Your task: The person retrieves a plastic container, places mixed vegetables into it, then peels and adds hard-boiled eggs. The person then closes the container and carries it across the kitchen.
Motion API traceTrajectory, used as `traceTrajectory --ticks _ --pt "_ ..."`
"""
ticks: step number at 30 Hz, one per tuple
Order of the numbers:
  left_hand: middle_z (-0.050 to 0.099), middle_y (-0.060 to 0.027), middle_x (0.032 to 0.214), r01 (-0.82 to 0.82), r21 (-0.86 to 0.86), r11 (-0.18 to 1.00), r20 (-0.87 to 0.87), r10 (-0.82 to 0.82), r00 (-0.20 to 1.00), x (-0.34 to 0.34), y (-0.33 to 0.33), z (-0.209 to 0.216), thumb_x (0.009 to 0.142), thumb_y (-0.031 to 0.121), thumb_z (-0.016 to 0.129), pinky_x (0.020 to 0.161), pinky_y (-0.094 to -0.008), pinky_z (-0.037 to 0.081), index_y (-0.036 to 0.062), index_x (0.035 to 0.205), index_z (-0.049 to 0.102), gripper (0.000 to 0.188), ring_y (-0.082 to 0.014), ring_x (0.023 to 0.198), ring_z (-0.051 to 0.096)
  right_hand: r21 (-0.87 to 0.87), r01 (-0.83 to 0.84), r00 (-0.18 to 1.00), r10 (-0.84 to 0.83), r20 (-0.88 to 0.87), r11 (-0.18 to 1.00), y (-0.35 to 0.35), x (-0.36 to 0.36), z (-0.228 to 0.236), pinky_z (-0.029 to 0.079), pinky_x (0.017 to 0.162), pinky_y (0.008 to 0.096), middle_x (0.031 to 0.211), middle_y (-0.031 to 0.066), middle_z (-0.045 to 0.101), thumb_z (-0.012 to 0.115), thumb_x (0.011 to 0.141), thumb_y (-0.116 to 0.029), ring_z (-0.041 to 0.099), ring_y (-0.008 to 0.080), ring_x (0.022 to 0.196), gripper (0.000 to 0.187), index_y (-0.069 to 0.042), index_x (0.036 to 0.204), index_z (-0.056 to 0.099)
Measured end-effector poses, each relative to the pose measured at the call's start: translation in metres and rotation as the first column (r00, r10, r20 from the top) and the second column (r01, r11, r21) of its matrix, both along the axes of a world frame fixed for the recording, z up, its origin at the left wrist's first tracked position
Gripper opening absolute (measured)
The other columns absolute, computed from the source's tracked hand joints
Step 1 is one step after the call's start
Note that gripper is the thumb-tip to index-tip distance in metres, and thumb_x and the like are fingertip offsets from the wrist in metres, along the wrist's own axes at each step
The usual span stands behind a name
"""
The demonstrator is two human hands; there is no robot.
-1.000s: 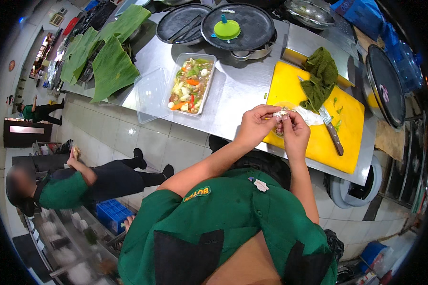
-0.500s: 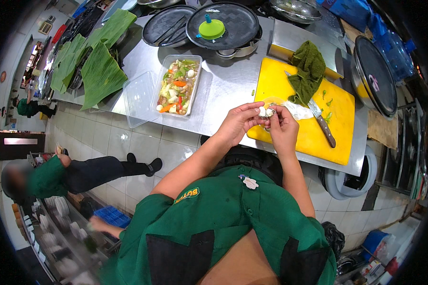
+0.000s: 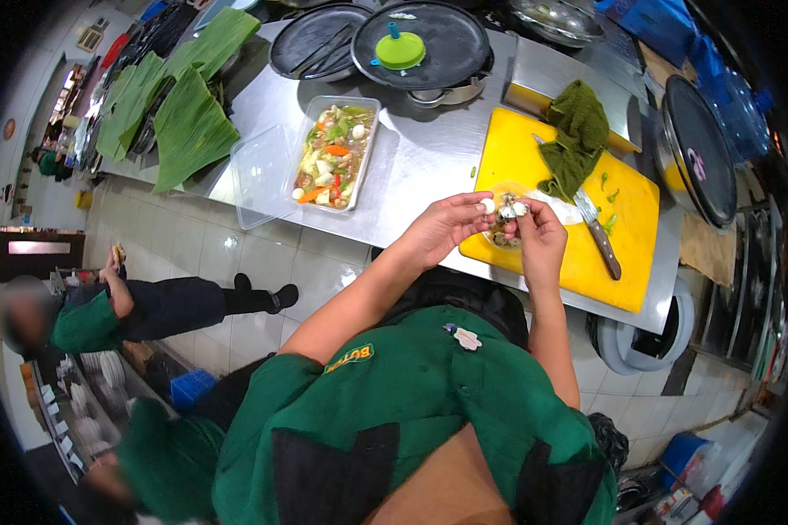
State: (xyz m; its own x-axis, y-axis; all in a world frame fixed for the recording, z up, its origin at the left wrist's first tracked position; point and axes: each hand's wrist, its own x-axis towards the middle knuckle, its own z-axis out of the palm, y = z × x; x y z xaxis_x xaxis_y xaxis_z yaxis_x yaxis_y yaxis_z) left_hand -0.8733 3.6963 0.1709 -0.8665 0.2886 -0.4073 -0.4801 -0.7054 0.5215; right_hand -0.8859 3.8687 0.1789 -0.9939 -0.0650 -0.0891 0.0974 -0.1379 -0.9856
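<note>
My left hand (image 3: 451,226) pinches a smooth white quail egg (image 3: 488,206) between its fingertips. Close beside it, my right hand (image 3: 543,234) is closed on a speckled piece of eggshell (image 3: 511,208). Both hands are over a small clear bowl (image 3: 499,186) at the cutting board's near left edge. Speckled shells or eggs (image 3: 502,238) show in the bowl, partly hidden by my fingers. Under the bowl is the yellow cutting board (image 3: 569,267). To the left stands a clear tub (image 3: 331,150) of mixed vegetables with several white eggs, its clear lid (image 3: 261,179) lying alongside.
A knife (image 3: 602,234) and a dark green cloth (image 3: 578,131) lie on the board beside green chilies (image 3: 611,194). Farther back are black-lidded pots (image 3: 438,39) with a green funnel (image 3: 401,51). Banana leaves (image 3: 188,131) lie left. Two co-workers (image 3: 92,319) (image 3: 171,459) are at left.
My hands have drawn slightly apart, the white egg now in the left and speckled shell in the right. A co-worker at lower left has come further into view.
</note>
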Motion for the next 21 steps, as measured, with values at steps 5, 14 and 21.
traceTrajectory --ticks 5,14,21 --pt "0.063 -0.0091 0.097 -0.033 -0.165 0.986 -0.057 0.023 0.998 -0.004 -0.019 0.002 0.087 0.008 0.061 0.078 -0.0248 0.051 -0.0022 0.12 0.054 0.034 -0.0153 0.088 0.062 0.053 -0.037 0.998 0.04 -0.056 0.998 0.004 -0.001 0.0 0.048 0.06 0.0214 0.081 0.004 0.058 0.048 0.092 0.0 0.054 0.0077 0.064 0.016 0.003 0.106 0.057" --pt "0.066 -0.0141 0.089 -0.499 -0.754 -0.426 -0.555 0.009 0.832 -0.049 -0.2 -0.002 0.077 0.013 0.067 0.071 -0.0337 0.049 0.0063 0.11 0.066 0.034 -0.0243 0.076 0.062 0.582 -0.005 0.978 0.124 -0.165 0.813 0.023 -0.012 -0.017 0.048 0.063 0.03 0.083 0.0134 0.063 0.054 0.086 -0.001 0.06 0.018 0.066 0.015 0.003 0.099 0.061" --pt "0.065 -0.0129 0.094 -0.493 -0.694 -0.524 -0.558 -0.041 0.829 -0.068 -0.231 -0.006 0.074 0.017 0.069 0.077 -0.0374 0.049 0.0089 0.109 0.067 0.036 -0.0283 0.082 0.061 0.812 -0.033 0.942 0.29 -0.17 0.583 0.022 -0.014 0.002 0.049 0.066 0.0336 0.088 0.02 0.064 0.059 0.08 -0.002 0.062 0.0267 0.07 0.024 0.003 0.104 0.061"
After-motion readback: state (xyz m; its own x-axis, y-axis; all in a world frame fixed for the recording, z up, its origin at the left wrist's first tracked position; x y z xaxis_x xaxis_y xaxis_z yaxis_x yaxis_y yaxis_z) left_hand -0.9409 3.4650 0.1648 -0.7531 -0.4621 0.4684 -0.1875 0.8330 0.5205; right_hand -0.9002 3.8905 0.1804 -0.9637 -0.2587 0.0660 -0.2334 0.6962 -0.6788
